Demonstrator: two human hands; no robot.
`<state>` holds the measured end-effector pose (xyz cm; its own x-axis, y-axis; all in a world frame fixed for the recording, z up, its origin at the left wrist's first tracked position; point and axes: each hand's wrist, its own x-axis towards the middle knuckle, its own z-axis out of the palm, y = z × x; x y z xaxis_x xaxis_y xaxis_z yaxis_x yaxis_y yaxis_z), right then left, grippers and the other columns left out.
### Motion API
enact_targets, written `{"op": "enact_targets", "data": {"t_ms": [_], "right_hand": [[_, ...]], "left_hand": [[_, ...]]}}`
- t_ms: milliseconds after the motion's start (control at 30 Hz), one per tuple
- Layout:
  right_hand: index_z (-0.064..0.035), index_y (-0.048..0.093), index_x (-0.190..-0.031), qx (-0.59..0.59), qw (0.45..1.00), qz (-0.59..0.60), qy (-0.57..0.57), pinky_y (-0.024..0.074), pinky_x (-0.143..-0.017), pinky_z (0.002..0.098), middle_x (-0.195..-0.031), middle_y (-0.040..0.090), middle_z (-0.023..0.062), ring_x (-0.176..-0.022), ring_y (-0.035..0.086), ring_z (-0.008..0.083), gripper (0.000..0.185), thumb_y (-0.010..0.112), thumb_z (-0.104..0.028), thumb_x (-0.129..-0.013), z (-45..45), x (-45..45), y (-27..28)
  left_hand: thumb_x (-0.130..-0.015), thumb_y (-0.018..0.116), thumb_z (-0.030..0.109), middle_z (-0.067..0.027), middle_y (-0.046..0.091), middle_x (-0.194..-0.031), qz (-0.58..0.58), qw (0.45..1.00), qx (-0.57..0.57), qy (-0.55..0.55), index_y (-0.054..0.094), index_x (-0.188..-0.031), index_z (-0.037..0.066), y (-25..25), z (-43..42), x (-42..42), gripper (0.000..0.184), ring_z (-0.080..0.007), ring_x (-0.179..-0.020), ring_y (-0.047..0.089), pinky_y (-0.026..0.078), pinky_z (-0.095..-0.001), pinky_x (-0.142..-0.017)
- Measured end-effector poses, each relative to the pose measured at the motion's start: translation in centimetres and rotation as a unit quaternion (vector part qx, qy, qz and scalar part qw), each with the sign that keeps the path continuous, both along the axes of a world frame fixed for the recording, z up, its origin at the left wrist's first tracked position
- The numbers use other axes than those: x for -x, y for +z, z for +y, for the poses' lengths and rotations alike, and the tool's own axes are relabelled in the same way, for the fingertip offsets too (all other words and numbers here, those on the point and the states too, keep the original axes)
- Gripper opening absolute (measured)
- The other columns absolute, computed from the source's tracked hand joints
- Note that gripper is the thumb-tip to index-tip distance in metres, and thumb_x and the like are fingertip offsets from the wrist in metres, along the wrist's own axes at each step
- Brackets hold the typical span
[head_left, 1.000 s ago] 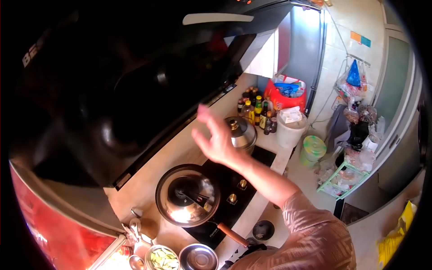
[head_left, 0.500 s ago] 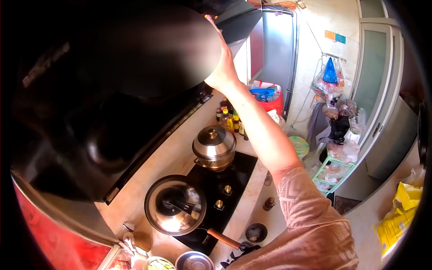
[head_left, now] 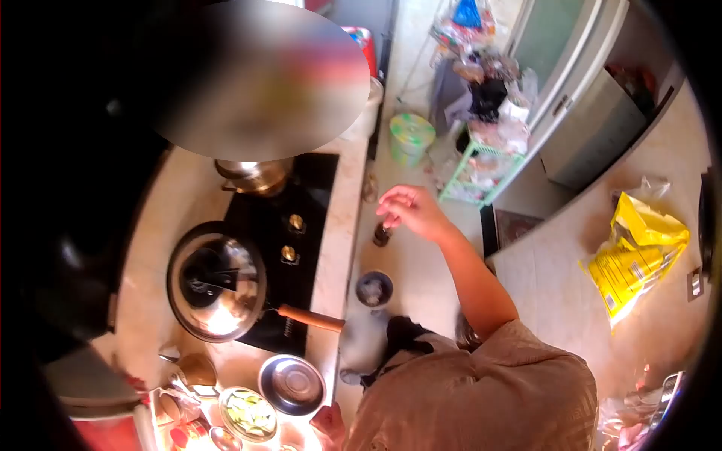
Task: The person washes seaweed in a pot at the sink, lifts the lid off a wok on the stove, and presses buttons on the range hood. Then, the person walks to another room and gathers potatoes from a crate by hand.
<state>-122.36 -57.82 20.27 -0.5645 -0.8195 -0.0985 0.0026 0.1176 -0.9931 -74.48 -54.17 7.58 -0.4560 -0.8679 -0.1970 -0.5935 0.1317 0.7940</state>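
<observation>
Two bare hands are shown: the right hand (head_left: 412, 212) is raised above the floor, its fingers bent and loosely parted with nothing seen gripped, while the left hand (head_left: 329, 421) is held low by the counter edge, too little exposed to tell whether it is closed on anything. A steel bowl (head_left: 293, 385) is set just beside the left hand, and a bowl of pale green slices (head_left: 251, 413) lies farther to its left; both are presumably kept there for easy reach. Well to the left of the right hand, a lidded wok (head_left: 218, 289) is seated on the hob (head_left: 316, 180), its wooden handle (head_left: 312, 318) turned out past the counter edge, probably so that it can be grasped from the standing place. Beyond the wok, a metal pot (head_left: 259, 180) is partly masked by a blurred patch. The counter (head_left: 347, 195) is pale and marbled, and it is brightly lit near the left hand. Below the right hand, a dark basin (head_left: 374, 289) is placed on the light floor (head_left: 425, 297); beyond the hand, a patterned bucket (head_left: 412, 135) and a loaded green rack (head_left: 459, 169) are seen. To its right, a yellow bag (head_left: 632, 263) is laid on a second worktop (head_left: 541, 301).
</observation>
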Motion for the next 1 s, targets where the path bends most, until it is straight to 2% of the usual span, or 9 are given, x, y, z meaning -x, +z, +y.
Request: {"op": "enact_targets", "data": {"t_ms": [167, 233, 333, 500, 600, 667, 733, 833, 1000], "right_hand": [[-0.0034, 0.061, -0.096, 0.211, 0.907, -0.350, 0.099, 0.0526, -0.062, 0.0304, -0.085, 0.066, 0.0111, -0.068, 0.064, 0.0192, 0.020, 0.052, -0.021, -0.091, 5.1, 2.4, -7.9], [-0.0039, 0.062, -0.092, -0.042, 0.869, -0.490, 0.055, 0.0527, -0.063, 0.0352, -0.085, 0.066, 0.0116, -0.072, 0.064, 0.0209, 0.023, 0.052, -0.025, -0.091, 4.4, 1.0, -12.9], [-0.0023, 0.061, -0.106, -0.415, 0.836, 0.270, 0.236, 0.0504, -0.075, 0.0461, -0.099, 0.061, 0.0202, -0.091, 0.060, 0.0315, 0.036, 0.057, -0.030, -0.083, 8.8, -0.7, -24.3], [0.0051, 0.062, -0.098, -0.317, 0.892, 0.146, 0.289, 0.0465, -0.084, 0.0464, -0.100, 0.063, 0.0264, -0.097, 0.059, 0.0415, 0.049, 0.058, -0.040, -0.080, 19.6, 4.6, -35.8], [0.0011, 0.062, -0.101, -0.343, 0.923, 0.095, 0.145, 0.0470, -0.086, 0.0446, -0.101, 0.063, 0.0241, -0.097, 0.059, 0.0406, 0.039, 0.056, -0.031, -0.080, 26.4, 12.8, -39.2], [0.0006, 0.062, -0.104, -0.417, 0.904, 0.079, 0.048, 0.0453, -0.090, 0.0436, -0.105, 0.063, 0.0243, -0.101, 0.058, 0.0403, 0.038, 0.055, -0.030, -0.084, 29.4, 18.6, -32.7], [-0.0001, 0.063, -0.105, -0.448, 0.890, 0.081, -0.035, 0.0460, -0.089, 0.0450, -0.106, 0.063, 0.0221, -0.101, 0.058, 0.0398, 0.040, 0.056, -0.033, -0.084, 32.4, 22.9, -32.1], [-0.0016, 0.065, -0.096, -0.465, 0.884, 0.021, -0.046, 0.0494, -0.081, 0.0436, -0.102, 0.064, 0.0215, -0.091, 0.062, 0.0368, 0.033, 0.056, -0.031, -0.083, 35.2, 28.5, -30.7], [-0.0052, 0.063, -0.096, -0.382, 0.897, 0.062, -0.214, 0.0485, -0.080, 0.0425, -0.093, 0.066, 0.0171, -0.090, 0.062, 0.0366, 0.034, 0.056, -0.035, -0.083, 35.7, 29.6, -31.5]], "left_hand": [[-0.078, 0.057, 0.011, -0.0105, 0.031, -0.042, -0.004, 1.000, 0.004, -0.002, 0.041, -0.051, -0.004, 1.0, 1.1, 4.6, 0.035, -0.0087, -0.044, 0.031, 0.025, -0.0351, -0.039], [-0.077, 0.051, 0.006, -0.0129, 0.032, -0.045, -0.016, 1.000, -0.014, -0.020, 0.046, -0.057, -0.006, 2.4, 1.1, 9.0, 0.024, -0.0106, -0.045, 0.031, 0.027, -0.0359, -0.040], [-0.079, 0.051, 0.008, -0.0123, 0.031, -0.046, -0.043, 0.997, -0.007, -0.059, 0.045, -0.058, -0.005, 1.3, 1.4, 16.4, 0.026, -0.0096, -0.047, 0.033, 0.027, -0.0355, -0.041], [-0.083, 0.054, 0.014, -0.0130, 0.052, -0.055, -0.018, 0.981, -0.166, -0.093, 0.056, -0.064, -0.002, -0.6, 0.9, 27.1, 0.025, -0.0145, -0.048, 0.048, 0.037, -0.0319, -0.042], [-0.084, 0.059, 0.033, -0.0123, 0.066, -0.076, 0.213, 0.727, -0.652, 0.014, 0.066, -0.087, 0.001, -9.0, -3.9, 30.5, 0.033, -0.0292, -0.060, 0.062, 0.050, -0.0363, -0.045], [-0.083, 0.059, 0.041, -0.0144, 0.067, -0.078, 0.165, 0.761, -0.625, 0.059, 0.067, -0.092, 0.003, -6.2, -2.6, 37.5, 0.039, -0.0317, -0.068, 0.064, 0.051, -0.0397, -0.050], [-0.083, 0.059, 0.040, -0.0130, 0.066, -0.075, -0.131, 0.971, -0.110, -0.169, 0.068, -0.090, 0.005, -7.1, -0.5, 41.0, 0.037, -0.0256, -0.069, 0.064, 0.050, -0.0367, -0.056], [-0.083, 0.059, 0.032, -0.0138, 0.067, -0.077, -0.148, 0.930, -0.281, -0.184, 0.068, -0.091, 0.004, -15.1, -6.1, 43.1, 0.030, -0.0227, -0.075, 0.066, 0.050, -0.0331, -0.064], [-0.081, 0.060, 0.027, -0.0163, 0.068, -0.089, -0.204, 0.925, -0.021, -0.320, 0.066, -0.105, 0.002, -9.9, -4.0, 56.3, 0.035, -0.0273, -0.083, 0.067, 0.050, -0.0344, -0.075]]}}
